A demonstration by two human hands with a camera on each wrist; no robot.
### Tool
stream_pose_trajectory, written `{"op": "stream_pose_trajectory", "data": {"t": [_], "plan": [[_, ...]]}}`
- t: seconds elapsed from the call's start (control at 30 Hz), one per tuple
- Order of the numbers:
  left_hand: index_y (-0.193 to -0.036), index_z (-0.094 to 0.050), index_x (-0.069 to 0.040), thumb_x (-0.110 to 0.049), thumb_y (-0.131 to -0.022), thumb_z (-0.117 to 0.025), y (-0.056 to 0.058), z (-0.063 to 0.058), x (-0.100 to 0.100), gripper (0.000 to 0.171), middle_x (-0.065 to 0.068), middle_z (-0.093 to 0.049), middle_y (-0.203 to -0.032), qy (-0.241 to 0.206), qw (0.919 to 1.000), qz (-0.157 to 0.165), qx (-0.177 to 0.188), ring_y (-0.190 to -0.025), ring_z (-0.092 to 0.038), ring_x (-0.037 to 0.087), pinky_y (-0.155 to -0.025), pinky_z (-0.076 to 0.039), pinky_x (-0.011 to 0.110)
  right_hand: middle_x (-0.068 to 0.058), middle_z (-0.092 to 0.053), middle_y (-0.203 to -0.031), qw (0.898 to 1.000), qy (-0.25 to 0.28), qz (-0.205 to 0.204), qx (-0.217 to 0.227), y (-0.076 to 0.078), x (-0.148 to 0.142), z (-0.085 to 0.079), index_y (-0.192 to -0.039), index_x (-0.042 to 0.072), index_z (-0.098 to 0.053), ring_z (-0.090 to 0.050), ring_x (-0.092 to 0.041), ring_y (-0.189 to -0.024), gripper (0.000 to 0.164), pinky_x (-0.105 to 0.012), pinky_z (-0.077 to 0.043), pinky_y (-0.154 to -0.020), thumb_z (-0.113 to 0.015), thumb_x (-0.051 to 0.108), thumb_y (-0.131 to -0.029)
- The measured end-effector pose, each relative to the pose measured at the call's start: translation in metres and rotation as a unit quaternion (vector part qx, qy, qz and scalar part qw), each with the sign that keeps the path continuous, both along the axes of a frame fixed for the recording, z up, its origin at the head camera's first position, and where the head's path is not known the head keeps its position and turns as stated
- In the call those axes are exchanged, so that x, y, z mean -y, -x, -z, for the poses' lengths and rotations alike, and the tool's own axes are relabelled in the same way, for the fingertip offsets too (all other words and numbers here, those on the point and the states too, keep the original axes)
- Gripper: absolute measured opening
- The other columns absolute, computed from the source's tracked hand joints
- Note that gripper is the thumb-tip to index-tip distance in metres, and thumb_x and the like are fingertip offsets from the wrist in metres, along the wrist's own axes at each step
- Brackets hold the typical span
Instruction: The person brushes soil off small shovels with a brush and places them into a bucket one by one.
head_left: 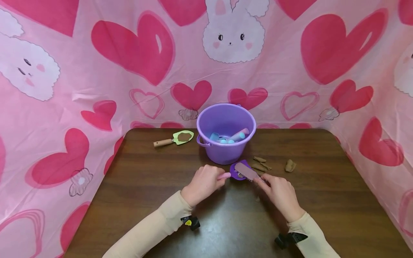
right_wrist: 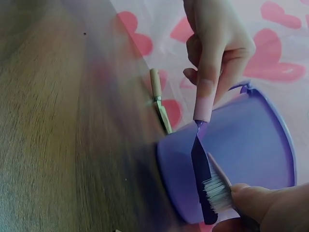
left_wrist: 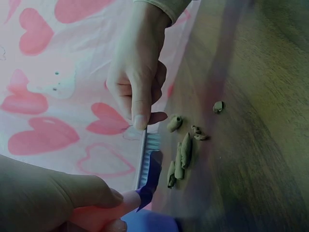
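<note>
My left hand (head_left: 206, 182) grips the pink handle of a small toy trowel with a purple blade (right_wrist: 200, 169). In my right hand (head_left: 282, 195) is a brush (head_left: 246, 171) with a dusky pink back, pinched near its head by thumb and fingers. The pale bristles (right_wrist: 217, 195) touch the blade. A bit of brown material shows on the blade beside the brush. Right of the trowel, several brown clay-like pieces (left_wrist: 186, 150) lie on the table, some of them long and thin. A larger brown lump (head_left: 290, 165) sits farther right.
A purple bucket (head_left: 222, 154) stands just behind the hands, holding several blue and pink handled things (head_left: 237, 137). To its left lies a lime-green trowel (head_left: 176, 140) with a wooden handle and a brown patch on its blade. Pink heart-patterned cloth (head_left: 193, 46) surrounds the wooden table (head_left: 145, 200).
</note>
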State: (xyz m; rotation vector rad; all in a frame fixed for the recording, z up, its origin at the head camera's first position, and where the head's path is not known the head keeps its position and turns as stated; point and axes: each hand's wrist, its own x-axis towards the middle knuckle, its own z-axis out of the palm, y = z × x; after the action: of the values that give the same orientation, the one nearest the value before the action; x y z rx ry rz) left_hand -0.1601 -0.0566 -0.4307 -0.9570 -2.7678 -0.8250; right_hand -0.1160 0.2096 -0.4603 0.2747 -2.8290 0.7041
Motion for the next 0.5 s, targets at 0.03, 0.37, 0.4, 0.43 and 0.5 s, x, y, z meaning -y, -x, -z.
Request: {"op": "stream_pose_trajectory", "data": {"t": [0.03, 0.37, 0.4, 0.43, 0.5], "plan": [[-0.061, -0.044, -0.020, -0.027, -0.099, -0.073, 0.0003, 0.0001, 0.0002, 0.048, -0.012, -0.026, -0.058, 0.001, 1.0000, 0.001, 0.000, -0.053, -0.033, 0.008, -0.053, -0.035, 0.026, 0.009, -0.045, -0.061, 1.000, 0.003, 0.002, -0.003, 0.0008, -0.0009, 0.0007, -0.083, 0.019, -0.069, -0.041, -0.013, -0.054, 0.020, -0.033, -0.032, -0.050, -0.074, 0.032, -0.097], [-0.061, -0.044, -0.020, -0.027, -0.099, -0.073, 0.0010, 0.0016, 0.0002, 0.048, -0.013, -0.026, -0.058, -0.006, 0.9997, 0.005, -0.021, -0.052, -0.036, 0.009, -0.052, -0.038, 0.029, 0.007, -0.048, -0.061, 0.999, 0.028, 0.024, -0.012, 0.0035, -0.0021, 0.0024, -0.091, 0.012, -0.075, -0.041, -0.014, -0.054, 0.019, -0.034, -0.035, -0.052, -0.072, 0.029, -0.099], [-0.061, -0.044, -0.020, -0.027, -0.099, -0.073, 0.0013, 0.0020, 0.0001, 0.048, -0.013, -0.026, -0.058, -0.005, 0.9997, 0.005, -0.023, -0.052, -0.036, 0.009, -0.052, -0.038, 0.029, 0.007, -0.048, -0.061, 0.999, 0.030, 0.024, -0.011, 0.0037, -0.0017, 0.0020, -0.091, 0.012, -0.075, -0.042, -0.014, -0.054, 0.019, -0.035, -0.035, -0.053, -0.071, 0.028, -0.100], [-0.061, -0.044, -0.020, -0.027, -0.099, -0.073, 0.0015, 0.0020, 0.0000, 0.048, -0.013, -0.025, -0.058, -0.004, 0.9997, 0.004, -0.024, -0.052, -0.036, 0.009, -0.052, -0.039, 0.030, 0.007, -0.048, -0.061, 0.999, 0.031, 0.022, -0.009, 0.0035, -0.0014, 0.0015, -0.091, 0.012, -0.075, -0.042, -0.014, -0.054, 0.019, -0.035, -0.035, -0.054, -0.071, 0.028, -0.100], [-0.061, -0.043, -0.020, -0.028, -0.099, -0.073, 0.0027, 0.0018, -0.0001, 0.048, -0.013, -0.026, -0.058, -0.001, 0.9996, 0.002, -0.027, -0.052, -0.036, 0.010, -0.052, -0.039, 0.030, 0.008, -0.050, -0.062, 0.999, 0.031, 0.013, -0.009, 0.0032, -0.0009, 0.0000, -0.090, 0.013, -0.075, -0.042, -0.012, -0.055, 0.018, -0.034, -0.036, -0.054, -0.072, 0.029, -0.099]]}}
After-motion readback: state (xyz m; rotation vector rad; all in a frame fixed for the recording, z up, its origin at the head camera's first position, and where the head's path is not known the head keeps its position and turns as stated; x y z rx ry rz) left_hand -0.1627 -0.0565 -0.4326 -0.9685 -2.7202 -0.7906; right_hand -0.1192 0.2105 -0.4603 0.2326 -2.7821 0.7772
